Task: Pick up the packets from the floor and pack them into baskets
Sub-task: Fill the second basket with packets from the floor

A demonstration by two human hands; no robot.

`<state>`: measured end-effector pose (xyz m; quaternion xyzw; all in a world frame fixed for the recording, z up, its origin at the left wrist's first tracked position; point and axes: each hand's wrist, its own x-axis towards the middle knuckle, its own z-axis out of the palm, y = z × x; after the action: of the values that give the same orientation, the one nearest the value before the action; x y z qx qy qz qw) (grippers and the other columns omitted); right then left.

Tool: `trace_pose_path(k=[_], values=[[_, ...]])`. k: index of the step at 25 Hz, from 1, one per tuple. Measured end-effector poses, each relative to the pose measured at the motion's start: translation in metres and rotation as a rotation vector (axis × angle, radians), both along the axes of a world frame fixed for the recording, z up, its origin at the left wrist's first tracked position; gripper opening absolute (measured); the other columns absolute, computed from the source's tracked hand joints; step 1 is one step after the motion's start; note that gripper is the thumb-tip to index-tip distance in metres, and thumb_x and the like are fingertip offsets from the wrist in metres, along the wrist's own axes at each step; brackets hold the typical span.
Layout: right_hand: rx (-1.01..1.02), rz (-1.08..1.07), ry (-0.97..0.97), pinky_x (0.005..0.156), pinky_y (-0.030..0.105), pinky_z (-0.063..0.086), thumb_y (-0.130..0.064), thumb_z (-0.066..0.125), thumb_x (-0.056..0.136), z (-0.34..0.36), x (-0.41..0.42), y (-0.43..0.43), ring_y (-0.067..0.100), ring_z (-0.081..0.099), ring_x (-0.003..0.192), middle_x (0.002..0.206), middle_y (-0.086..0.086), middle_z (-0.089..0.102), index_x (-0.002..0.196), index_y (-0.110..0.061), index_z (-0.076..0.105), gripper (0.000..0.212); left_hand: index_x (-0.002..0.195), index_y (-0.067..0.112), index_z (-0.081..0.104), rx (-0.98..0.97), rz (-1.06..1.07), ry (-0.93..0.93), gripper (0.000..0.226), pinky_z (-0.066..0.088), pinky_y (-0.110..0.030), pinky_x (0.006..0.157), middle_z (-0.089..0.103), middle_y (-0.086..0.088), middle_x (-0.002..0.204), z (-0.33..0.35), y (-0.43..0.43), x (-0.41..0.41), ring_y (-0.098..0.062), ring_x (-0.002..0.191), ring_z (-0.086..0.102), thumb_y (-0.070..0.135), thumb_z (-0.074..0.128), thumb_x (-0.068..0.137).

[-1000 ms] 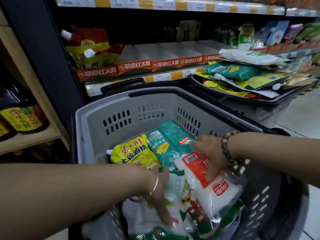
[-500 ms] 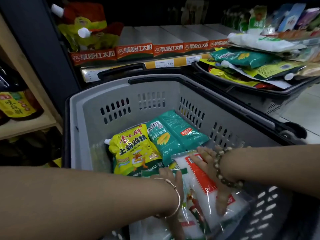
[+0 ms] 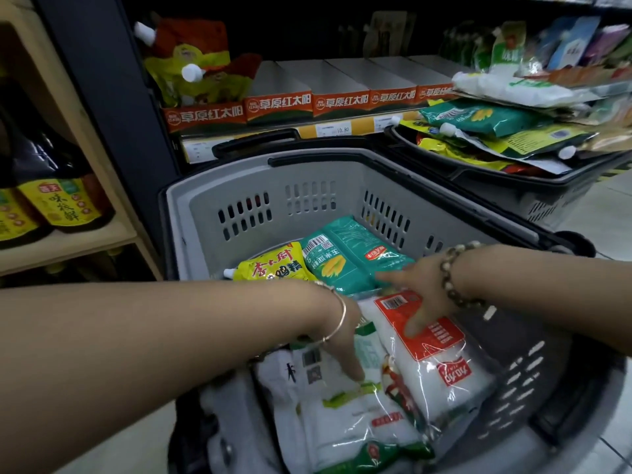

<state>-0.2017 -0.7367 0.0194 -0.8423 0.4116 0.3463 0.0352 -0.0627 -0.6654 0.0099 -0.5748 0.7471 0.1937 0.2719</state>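
- Packets (image 3: 372, 401) lie inside the grey basket (image 3: 205, 206), four of them covering its floor.
- At the basket's far wall sit a yellow pouch (image 3: 273, 266) with a white spout and, touching it on the right, a teal packet (image 3: 345, 254) printed with corn.
- Nearer the basket's front lie a red-labelled packet (image 3: 444, 371) of white grains and a white-and-green packet (image 3: 349, 425), side by side and overlapping.
- The left hand (image 3: 345, 343) reaches into the basket with fingers straight — their tips press down on the white-and-green packet, nothing clasped. A thin bangle (image 3: 338, 316) circles that wrist.
- The right hand (image 3: 420, 289) is spread flat over the red-labelled packet's top edge, fingers apart, one finger stretching onto the teal packet; it grips nothing. A bead bracelet (image 3: 448, 275) sits on that wrist.
- Behind the basket to the right stands a second basket (image 3: 513, 196), heaped with more pouches.
- Beyond the basket's far rim runs a shelf (image 3: 280, 104) fronted with orange trays — spouted pouches stand at its left end.
- Left of the basket, dark bottles (image 3: 61, 200) with yellow labels stand on a wooden ledge.
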Motion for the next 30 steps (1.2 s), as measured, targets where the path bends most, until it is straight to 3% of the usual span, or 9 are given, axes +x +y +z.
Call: trace_pose_path(k=[5, 9, 12, 17, 21, 25, 30], values=[[-0.324, 0.109, -0.276, 0.099, 0.035, 0.041, -0.066, 0.05, 0.081, 0.026, 0.042, 0.009, 0.019, 0.043, 0.129, 0.148, -0.002, 0.035, 0.147, -0.032, 0.017, 0.082, 0.132, 0.013, 0.046, -0.419, 0.124, 0.154, 0.069, 0.044, -0.033, 0.096, 0.054, -0.007, 0.131, 0.042, 0.013, 0.055, -0.026, 0.117, 0.052, 0.052, 0.065, 0.078], [-0.36, 0.159, -0.598, 0.097, 0.038, 0.045, -0.058, 0.05, 0.085, 0.045, 0.117, 0.034, 0.02, 0.046, 0.125, 0.143, -0.001, 0.043, 0.142, -0.03, 0.031, 0.066, 0.137, 0.019, 0.043, -0.749, 0.276, 0.282, 0.065, 0.038, -0.026, 0.096, 0.05, -0.003, 0.136, 0.063, 0.049, 0.127, -0.02, 0.122, 0.048, 0.046, 0.063, 0.082], [-0.362, 0.246, -0.732, 0.099, 0.037, 0.044, -0.053, 0.054, 0.085, 0.061, 0.181, 0.058, 0.021, 0.045, 0.127, 0.143, -0.001, 0.042, 0.143, -0.027, 0.029, 0.068, 0.135, 0.022, 0.046, -0.853, 0.411, 0.316, 0.06, 0.041, -0.026, 0.096, 0.051, -0.001, 0.134, 0.066, 0.089, 0.188, -0.019, 0.12, 0.05, 0.042, 0.065, 0.082], [-0.312, 0.377, -0.656, 0.091, 0.035, 0.046, -0.053, 0.052, 0.087, 0.062, 0.297, 0.106, 0.024, 0.047, 0.123, 0.139, 0.004, 0.044, 0.143, -0.025, 0.027, 0.067, 0.133, 0.028, 0.046, -0.859, 0.614, 0.344, 0.051, 0.041, -0.02, 0.074, 0.056, 0.006, 0.123, 0.046, 0.164, 0.288, -0.013, 0.104, 0.054, 0.037, 0.062, 0.085], [-0.313, 0.463, -0.599, 0.088, 0.035, 0.049, -0.049, 0.05, 0.089, 0.033, 0.387, 0.148, 0.025, 0.051, 0.119, 0.135, 0.004, 0.049, 0.139, -0.024, 0.035, 0.058, 0.135, 0.025, 0.046, -0.855, 0.855, 0.391, 0.056, 0.045, -0.029, 0.093, 0.052, 0.001, 0.132, 0.005, 0.205, 0.366, -0.017, 0.116, 0.052, 0.036, 0.065, 0.082], [-0.25, 0.496, -0.516, 0.088, 0.039, 0.05, -0.047, 0.05, 0.089, -0.011, 0.47, 0.182, 0.024, 0.051, 0.118, 0.134, 0.004, 0.047, 0.14, -0.024, 0.035, 0.058, 0.13, 0.019, 0.051, -0.849, 1.041, 0.471, 0.051, 0.045, -0.029, 0.093, 0.055, -0.005, 0.129, -0.039, 0.228, 0.425, -0.022, 0.116, 0.054, 0.032, 0.063, 0.082], [-0.232, 0.522, -0.381, 0.084, 0.037, 0.05, -0.044, 0.049, 0.09, -0.046, 0.539, 0.208, 0.025, 0.052, 0.118, 0.135, 0.004, 0.046, 0.139, -0.023, 0.035, 0.055, 0.131, 0.02, 0.049, -0.869, 1.199, 0.442, 0.048, 0.044, -0.034, 0.093, 0.051, -0.006, 0.132, -0.085, 0.259, 0.48, -0.026, 0.119, 0.051, 0.029, 0.058, 0.085]])
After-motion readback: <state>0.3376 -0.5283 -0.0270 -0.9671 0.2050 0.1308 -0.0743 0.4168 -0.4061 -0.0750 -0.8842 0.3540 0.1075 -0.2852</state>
